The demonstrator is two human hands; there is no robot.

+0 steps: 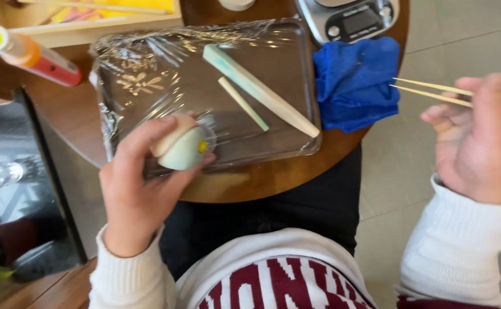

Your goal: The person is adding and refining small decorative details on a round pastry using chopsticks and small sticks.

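The left hand [139, 191] gripped a small rounded pale-green sweet with a yellow dot [183, 150] at the near edge of the film-wrapped rectangular tray [147, 86], its yellow-dotted end pointing right. The right hand [479, 143], off the round wooden table's [73, 114] right edge, pinched two thin bamboo skewers [433, 91] lying roughly horizontal, tips toward the crumpled blue cloth [354, 80]. Two long pale wooden shaping sticks [262, 91] lay diagonally across the tray.
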